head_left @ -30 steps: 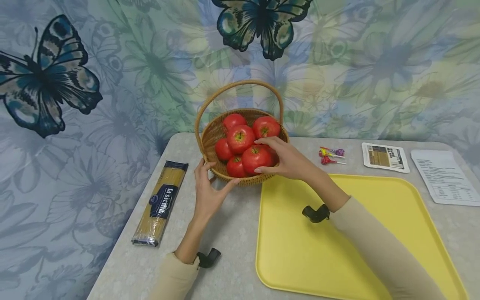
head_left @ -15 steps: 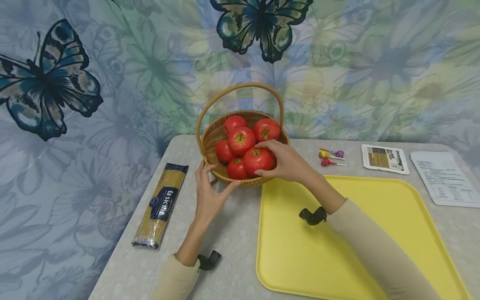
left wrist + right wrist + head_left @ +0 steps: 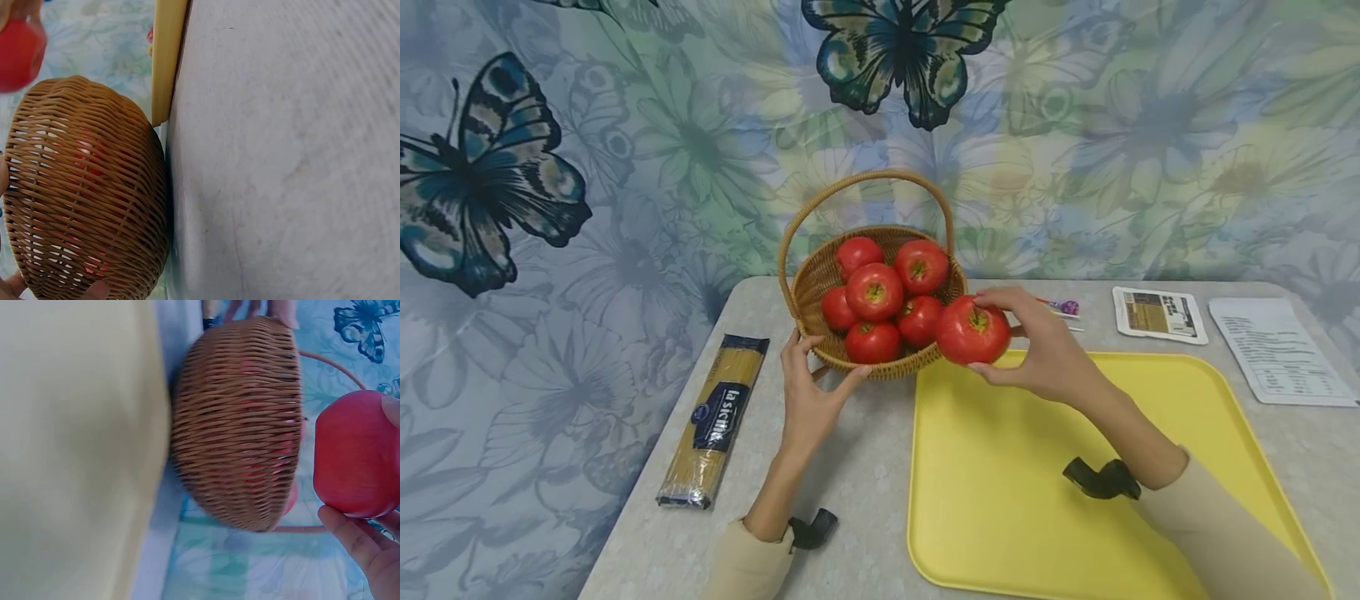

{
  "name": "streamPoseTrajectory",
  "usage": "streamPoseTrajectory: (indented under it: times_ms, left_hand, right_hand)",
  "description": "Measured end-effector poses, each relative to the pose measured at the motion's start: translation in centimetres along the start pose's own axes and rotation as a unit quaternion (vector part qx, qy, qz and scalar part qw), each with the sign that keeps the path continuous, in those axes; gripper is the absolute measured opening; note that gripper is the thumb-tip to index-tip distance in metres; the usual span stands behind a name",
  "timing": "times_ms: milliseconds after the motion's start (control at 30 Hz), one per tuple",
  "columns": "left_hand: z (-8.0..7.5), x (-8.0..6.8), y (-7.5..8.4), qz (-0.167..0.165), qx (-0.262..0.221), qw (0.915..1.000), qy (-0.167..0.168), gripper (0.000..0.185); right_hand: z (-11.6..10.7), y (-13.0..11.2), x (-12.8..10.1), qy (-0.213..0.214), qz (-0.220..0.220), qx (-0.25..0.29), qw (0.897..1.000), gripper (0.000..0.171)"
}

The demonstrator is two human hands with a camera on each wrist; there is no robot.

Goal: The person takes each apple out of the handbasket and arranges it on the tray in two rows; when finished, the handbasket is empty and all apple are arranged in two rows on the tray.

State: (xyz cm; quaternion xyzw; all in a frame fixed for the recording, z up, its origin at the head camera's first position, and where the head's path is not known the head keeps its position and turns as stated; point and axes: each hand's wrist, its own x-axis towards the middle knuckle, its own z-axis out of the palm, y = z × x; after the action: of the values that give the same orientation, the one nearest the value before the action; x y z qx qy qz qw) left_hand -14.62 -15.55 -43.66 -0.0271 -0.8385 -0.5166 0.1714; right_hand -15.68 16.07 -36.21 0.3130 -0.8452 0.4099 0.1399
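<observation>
A red apple (image 3: 973, 331) is gripped between the thumb and fingers of my right hand (image 3: 1051, 350), just off the right side of the wicker basket (image 3: 902, 367). In the right wrist view this apple (image 3: 356, 455) hangs beyond the basket's rim. Several more red apples (image 3: 874, 292) lie inside the basket, under its arched handle (image 3: 867, 177). My left hand (image 3: 811, 400) holds the basket at its front left, fingers at the rim and thumb along the front edge. The left wrist view shows the woven underside (image 3: 87, 187) and parts of that hand's fingers.
A yellow tray (image 3: 1045, 500) lies at the right of the table. Left of the basket is a pack of spaghetti (image 3: 715, 421). Lollipops (image 3: 1066, 308), partly behind the right hand, a small flat packet (image 3: 1160, 315) and a printed sheet (image 3: 1285, 350) lie along the back right.
My right hand has lifted the front right apple out of the basket and moved right with it, uncovering another apple beneath. The left hand stays at the basket.
</observation>
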Motion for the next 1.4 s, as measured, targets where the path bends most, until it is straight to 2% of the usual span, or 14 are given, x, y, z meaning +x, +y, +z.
streamPoseTrajectory:
  times_ms: [167,267,500,667,967,1167,1267,1400]
  left_hand:
    - [0.0,0.0,0.0,0.003,-0.005,1.0,-0.005,0.074]
    - [0.0,0.1,0.1,0.006,-0.006,1.0,-0.003,0.075]
    - [-0.1,0.0,0.0,-0.003,-0.003,1.0,-0.006,0.074]
    - [-0.1,0.0,0.0,-0.003,-0.005,1.0,-0.005,0.075]
    - [-0.1,-0.1,0.0,0.002,-0.009,0.9999,-0.004,0.074]
    - [0.0,-0.2,-0.1,0.005,-0.016,0.9998,-0.006,0.074]
    - [0.0,-0.1,-0.1,0.006,-0.014,0.9999,-0.007,0.074]
    - [-0.1,0.0,-0.1,0.004,-0.013,0.9999,-0.006,0.073]
  right_hand:
    - [0.2,0.7,-3.8,-0.016,0.027,0.0,1.0,0.079]
    - [1.1,1.5,-5.1,-0.032,0.035,0.003,0.999,0.078]
    - [3.2,3.3,-6.3,-0.071,0.046,-0.005,0.996,0.073]
    - [4.0,4.1,-6.5,-0.085,0.034,-0.005,0.996,0.073]
    - [4.7,4.6,-6.4,-0.106,0.035,-0.004,0.994,0.073]
    - [3.8,4.1,-5.8,-0.125,0.038,-0.032,0.991,0.076]
    - [2.8,3.4,-4.2,-0.106,0.017,-0.035,0.994,0.079]
    - [2.1,2.2,-0.3,-0.078,-0.027,-0.007,0.997,0.078]
